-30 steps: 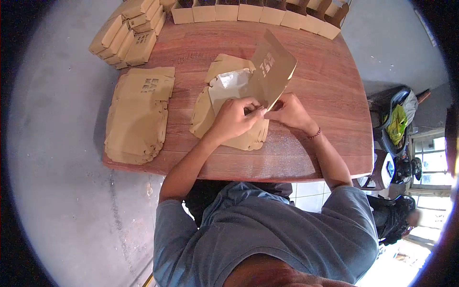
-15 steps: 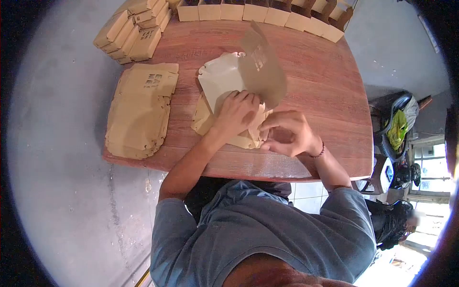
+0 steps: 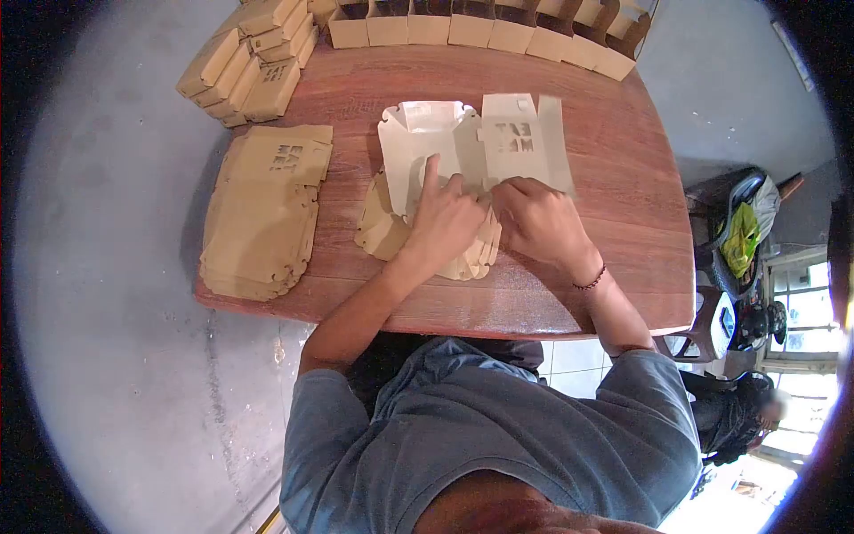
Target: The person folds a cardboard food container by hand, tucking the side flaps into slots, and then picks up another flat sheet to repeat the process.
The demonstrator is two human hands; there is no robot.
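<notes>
A partly folded cardboard box (image 3: 414, 169) lies open in front of me, its white inside facing up. Its lid panel (image 3: 514, 165), with cut-out letters seen mirrored, is spread to the right. My left hand (image 3: 445, 214) is over the box's near right part, index finger stretched across the base and the other fingers curled at the side edge. Pinched at the near corner by the fold, my right hand (image 3: 541, 218) grips the cardboard; its fingertips partly hide the spot. Beneath the box, flat brown box blanks (image 3: 378, 227) stick out at the left and near side.
A stack of flat box blanks (image 3: 258, 214) rests at the table's left edge. Closed boxes (image 3: 236, 76) are piled at the far left. Open boxes (image 3: 427, 28) line the far edge of the wooden table (image 3: 614, 196). A person (image 3: 734, 414) is at the lower right.
The lid panel has swung down from upright to lie spread on the right. My left index finger has straightened, and my right hand has moved up to the fold and closed.
</notes>
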